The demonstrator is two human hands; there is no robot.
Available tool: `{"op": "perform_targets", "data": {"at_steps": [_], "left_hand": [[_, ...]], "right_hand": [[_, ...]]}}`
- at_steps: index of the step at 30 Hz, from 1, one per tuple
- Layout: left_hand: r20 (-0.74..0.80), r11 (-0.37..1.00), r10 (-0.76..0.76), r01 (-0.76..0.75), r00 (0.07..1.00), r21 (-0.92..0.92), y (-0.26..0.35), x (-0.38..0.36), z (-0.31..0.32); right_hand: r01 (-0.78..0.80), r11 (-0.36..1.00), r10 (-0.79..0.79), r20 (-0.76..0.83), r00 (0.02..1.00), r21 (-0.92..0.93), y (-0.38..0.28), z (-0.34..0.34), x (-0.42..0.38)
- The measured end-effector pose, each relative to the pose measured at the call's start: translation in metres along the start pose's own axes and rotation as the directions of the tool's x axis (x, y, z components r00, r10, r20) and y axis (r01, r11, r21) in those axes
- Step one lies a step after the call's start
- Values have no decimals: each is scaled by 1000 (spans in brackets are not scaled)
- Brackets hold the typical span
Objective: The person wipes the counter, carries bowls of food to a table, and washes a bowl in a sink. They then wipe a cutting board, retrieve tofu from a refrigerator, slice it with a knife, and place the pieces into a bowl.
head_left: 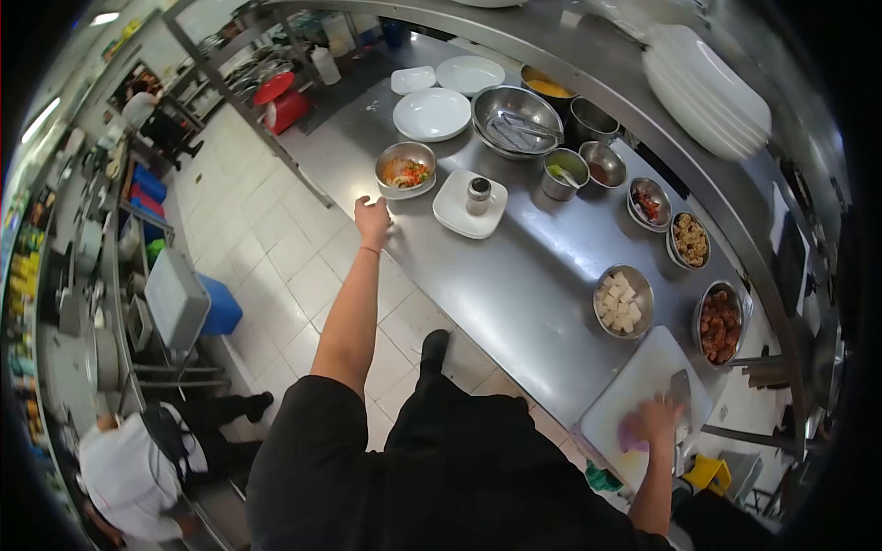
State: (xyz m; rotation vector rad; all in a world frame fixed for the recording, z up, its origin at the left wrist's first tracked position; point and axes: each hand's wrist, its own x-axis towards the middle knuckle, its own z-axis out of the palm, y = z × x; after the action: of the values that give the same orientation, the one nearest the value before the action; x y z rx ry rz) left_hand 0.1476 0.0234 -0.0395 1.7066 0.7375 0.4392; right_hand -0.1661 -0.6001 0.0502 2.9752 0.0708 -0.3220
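Note:
My left hand (372, 222) is at the table's front edge, holding nothing, its fingers apart and loosely bent. Just beyond it, a metal bowl (405, 168) of chopped red and orange vegetables rests on a small white dish. My right hand (656, 421) is over the white cutting board (611, 413) at the right; motion blur hides how its fingers are set. Something purple (632, 433), perhaps onion, lies on the board beside that hand. A wide-bladed knife (680, 387) is close to its right side. A bowl of white cubes (621, 304) stands beyond the board.
A shaker (478, 196) stands on a square white plate (450, 216). Several bowls line the back, including one of browned meat (718, 323). Stacked plates (706, 90) sit on the overhead shelf. A person in white (138, 468) is behind at lower left; a red scale (280, 106) stands far left.

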Motion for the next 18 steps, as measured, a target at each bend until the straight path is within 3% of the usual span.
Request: {"op": "perform_targets", "data": {"at_steps": [1, 2, 3, 4, 5, 6, 9, 11, 13, 15, 17, 18], "left_hand": [[167, 984, -164, 173, 972, -40, 26, 7, -5], [297, 970, -196, 229, 934, -79, 19, 26, -3], [321, 967, -215, 247, 922, -64, 11, 38, -1], [393, 938, -203, 294, 897, -187, 7, 49, 3], [463, 888, -182, 347, 868, -301, 5, 59, 7], [469, 908, -193, 338, 862, -249, 1, 66, 4], [580, 943, -154, 294, 800, -155, 17, 55, -16], [555, 982, -89, 166, 827, -90, 27, 49, -39], [586, 988, -77, 139, 807, -62, 31, 45, -55], [662, 994, -62, 103, 747, -24, 39, 42, -74], [730, 997, -62, 73, 680, 16, 72, 18, -93], [766, 995, -100, 64, 635, 76, 76, 12, -102]], "right_hand": [[21, 999, -15, -132, 991, 48, -25, -10, 15], [-38, 961, 82, -151, 985, 276, -71, -40, 45], [-29, 848, 70, -58, 996, 529, -105, -58, 67], [-45, 666, 44, 21, 999, 745, -134, -68, 88], [25, 633, -37, -2, 999, 774, -157, -57, 111], [23, 480, -16, -18, 1000, 877, -186, -47, 135], [-185, 116, 117, 171, 978, 976, -260, -35, 209], [-279, -204, 129, 309, 942, 938, -298, -47, 249], [-343, -364, 94, 400, 912, 866, -326, -64, 274], [-269, -498, 54, 339, 939, 825, -335, -45, 309], [-276, -160, 169, 302, 938, 948, -338, -55, 324], [-215, -107, 196, 233, 953, 971, -342, -59, 327]]}}
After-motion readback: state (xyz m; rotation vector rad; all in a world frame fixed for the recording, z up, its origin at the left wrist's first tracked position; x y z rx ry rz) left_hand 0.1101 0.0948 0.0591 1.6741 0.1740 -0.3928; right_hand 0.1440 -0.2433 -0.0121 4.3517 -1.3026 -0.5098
